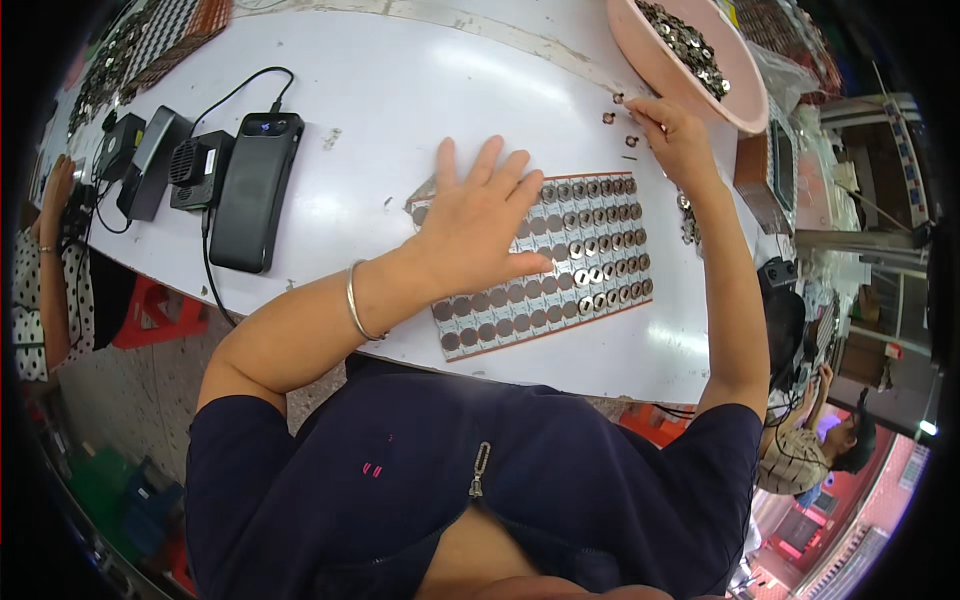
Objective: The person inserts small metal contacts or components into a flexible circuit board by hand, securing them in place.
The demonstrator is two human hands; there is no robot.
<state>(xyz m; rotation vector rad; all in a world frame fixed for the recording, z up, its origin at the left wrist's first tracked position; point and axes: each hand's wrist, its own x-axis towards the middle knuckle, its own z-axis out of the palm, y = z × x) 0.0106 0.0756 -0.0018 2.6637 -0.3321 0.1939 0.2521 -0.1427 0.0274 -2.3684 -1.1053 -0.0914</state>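
Note:
A rectangular panel [545,320] with rows of round discs lies on the white table in front of me. Its right-hand columns carry shiny metal pieces, while the left ones show flat dark-grey discs. My left hand [475,220] rests open across the panel's upper left, fingers spread, hiding part of the rows. Beyond the panel's far right corner, my right hand [678,145] is closed in a pinch, its fingertips at a small metal part [618,98]. Two similar parts, one metal piece [608,118] and another metal piece [632,141], lie close by.
A pink basin [745,95] of metal pieces stands at the far right. More loose pieces [688,218] lie beside my right forearm. On the left are a black power bank [257,190] with cables and a small black device [200,170]. Other people sit at both sides.

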